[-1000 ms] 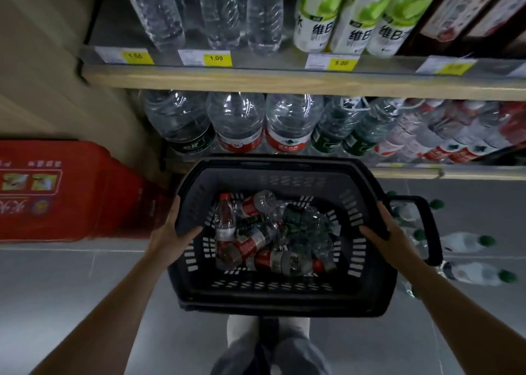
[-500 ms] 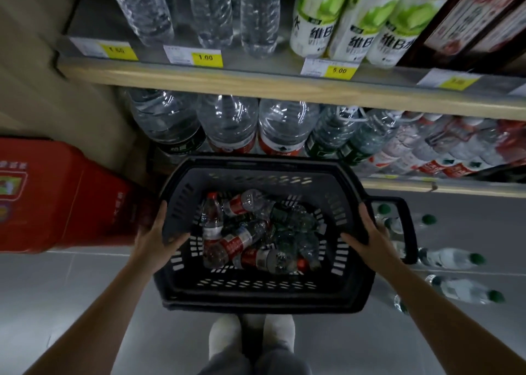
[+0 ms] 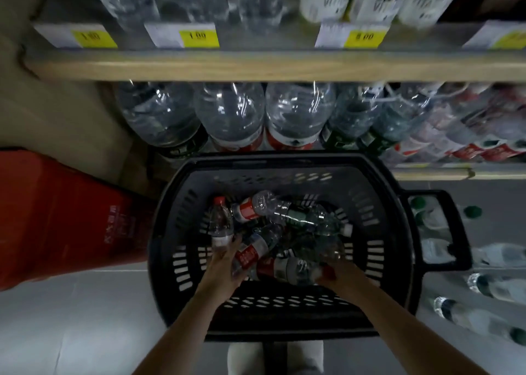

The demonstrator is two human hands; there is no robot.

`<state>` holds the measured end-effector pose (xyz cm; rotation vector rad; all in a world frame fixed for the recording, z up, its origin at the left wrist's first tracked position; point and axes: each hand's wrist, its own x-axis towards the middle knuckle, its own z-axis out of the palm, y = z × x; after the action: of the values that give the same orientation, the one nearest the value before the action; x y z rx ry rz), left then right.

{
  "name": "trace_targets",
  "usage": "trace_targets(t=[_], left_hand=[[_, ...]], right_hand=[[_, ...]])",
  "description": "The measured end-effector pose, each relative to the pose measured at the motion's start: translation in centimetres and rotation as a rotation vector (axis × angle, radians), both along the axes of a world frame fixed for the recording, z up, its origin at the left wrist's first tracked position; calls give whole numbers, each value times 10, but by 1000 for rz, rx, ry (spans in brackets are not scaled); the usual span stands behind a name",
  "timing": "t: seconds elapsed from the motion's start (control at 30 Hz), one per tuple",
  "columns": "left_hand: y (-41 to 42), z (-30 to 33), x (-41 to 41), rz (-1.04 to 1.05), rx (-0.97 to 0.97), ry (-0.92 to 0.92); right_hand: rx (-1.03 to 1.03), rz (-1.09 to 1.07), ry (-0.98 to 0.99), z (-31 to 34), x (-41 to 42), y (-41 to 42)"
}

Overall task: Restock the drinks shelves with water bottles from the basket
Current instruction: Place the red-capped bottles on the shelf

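Observation:
A black plastic basket (image 3: 284,159) stands on the floor below the drinks shelves. It holds several small water bottles with red and green labels. One red-capped bottle (image 3: 219,226) stands upright at its left. My left hand (image 3: 223,266) is inside the basket, fingers spread, against a tilted red-labelled bottle (image 3: 256,246). My right hand (image 3: 340,273) is also inside, at the red-capped end of a lying bottle (image 3: 287,269); its fingers are hidden among the bottles. The wooden shelf edge (image 3: 256,65) carries yellow price tags.
Large water bottles (image 3: 230,115) fill the lower shelf just behind the basket. A red carton (image 3: 57,218) sits on the floor at left. Several green-capped bottles (image 3: 498,286) lie on the floor at right, beside the basket's handle (image 3: 455,232). My shoes (image 3: 244,357) are under the basket's near edge.
Both hands have left the basket's rim and moved down inside it onto the bottles. The view has moved closer to the shelves and is blurred.

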<state>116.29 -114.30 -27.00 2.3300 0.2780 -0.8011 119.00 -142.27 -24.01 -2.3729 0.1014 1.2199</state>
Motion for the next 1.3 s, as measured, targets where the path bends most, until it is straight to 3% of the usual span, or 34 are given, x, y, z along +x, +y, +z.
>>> trace_targets(t=[0.13,0.23,0.37,0.53,0.67,0.93,1.23,1.3], left_hand=[[2,-36,15,-188,107,57],[-1,-39,24,-283,224,81],[-9,-28,30,-294,276,120],[0,7,29,-179,202,193],[11,72,25,-88,145,185],[19,266,35,213,-40,121],[33,434,37,719,-589,17],[41,462,34,741,-664,-48]], right_hand=[[-30,-18,119,-25,4,5],[44,-122,73,-26,7,2],[88,-65,-17,-10,13,-5],[57,-92,-112,32,25,-15],[79,-121,-138,93,35,-17],[71,-32,-353,268,67,4],[305,-29,-543,446,104,42],[313,22,-556,476,108,48]])
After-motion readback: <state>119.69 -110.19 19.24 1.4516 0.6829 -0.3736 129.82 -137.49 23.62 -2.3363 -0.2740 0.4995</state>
